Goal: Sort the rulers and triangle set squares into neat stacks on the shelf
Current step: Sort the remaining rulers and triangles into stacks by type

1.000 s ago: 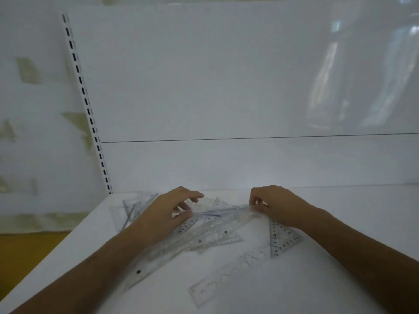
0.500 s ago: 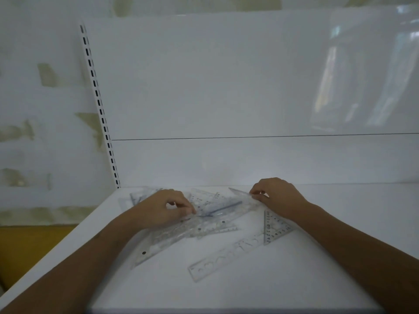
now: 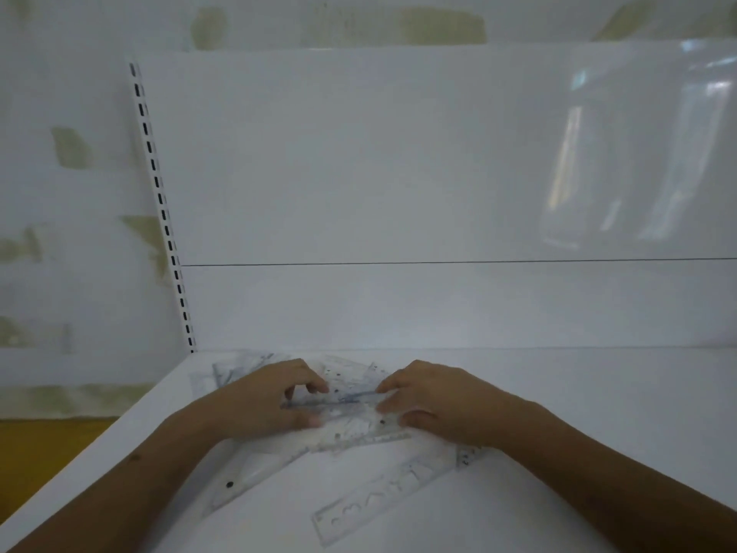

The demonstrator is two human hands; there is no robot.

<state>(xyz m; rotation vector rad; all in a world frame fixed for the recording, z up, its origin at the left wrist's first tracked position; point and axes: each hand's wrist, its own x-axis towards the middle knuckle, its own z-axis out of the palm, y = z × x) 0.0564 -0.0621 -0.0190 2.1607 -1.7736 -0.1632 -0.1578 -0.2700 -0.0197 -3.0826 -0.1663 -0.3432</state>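
Note:
A loose pile of clear plastic rulers and set squares (image 3: 351, 417) lies on the white shelf (image 3: 598, 413). My left hand (image 3: 263, 401) and my right hand (image 3: 434, 401) face each other over the pile, each pinching an end of a clear ruler (image 3: 343, 401) with blue markings. A long clear ruler (image 3: 247, 476) with a black dot slants toward the front left. A stencil ruler (image 3: 379, 504) lies alone nearer to me. A set square's corner (image 3: 466, 457) shows under my right wrist. More set squares (image 3: 223, 373) sit behind my left hand.
The shelf's white back panel (image 3: 399, 193) rises just behind the pile. A slotted upright (image 3: 163, 217) stands at the back left corner. The shelf's left edge (image 3: 99, 453) drops off to a yellow-brown floor (image 3: 40, 453). Bare shelf surface spreads to the right.
My two hands have come closer together over the pile, and both now pinch the same blue-marked ruler. My view has tilted slightly down and moved closer.

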